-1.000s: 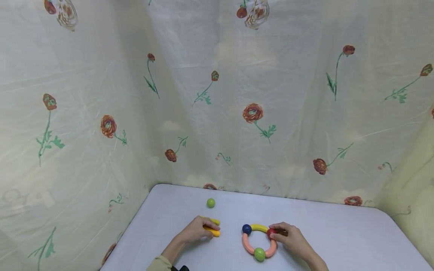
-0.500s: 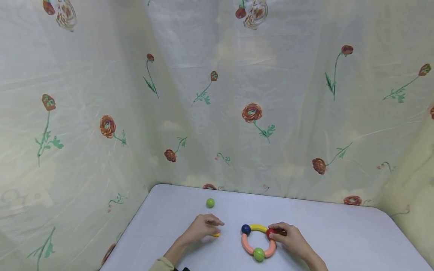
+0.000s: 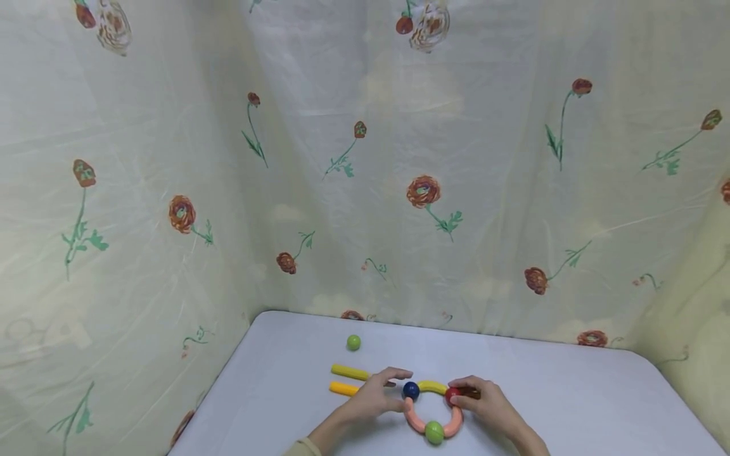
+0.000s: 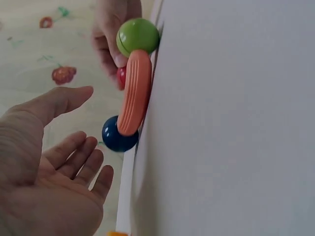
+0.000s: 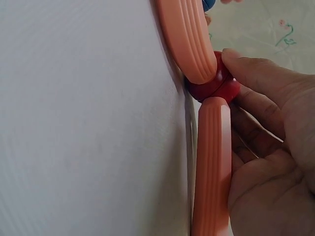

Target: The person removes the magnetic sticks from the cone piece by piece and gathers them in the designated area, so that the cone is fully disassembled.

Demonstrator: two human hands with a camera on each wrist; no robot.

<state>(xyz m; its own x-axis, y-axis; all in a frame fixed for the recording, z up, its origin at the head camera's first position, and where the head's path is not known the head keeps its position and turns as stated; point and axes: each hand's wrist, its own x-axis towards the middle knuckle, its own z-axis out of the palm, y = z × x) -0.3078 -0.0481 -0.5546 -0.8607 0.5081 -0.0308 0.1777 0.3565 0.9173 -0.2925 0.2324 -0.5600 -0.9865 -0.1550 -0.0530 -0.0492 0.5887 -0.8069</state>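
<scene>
3-ball ring (image 3: 414, 419), right hand (image 3: 487, 406) pinching red ball (image 3: 452, 396), left hand (image 3: 373, 399) nearby

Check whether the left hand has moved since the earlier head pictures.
Yes, to the person's right: against the lone green ball, which has stayed put, the left hand has shifted toward the dark blue ball.

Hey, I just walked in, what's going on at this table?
A person's right hand holds the red ball of a toy ring on the table. The left hand is open beside the blue ball, not gripping it. A yellow stick, an orange stick and a loose green ball lie apart, left of the ring.
</scene>
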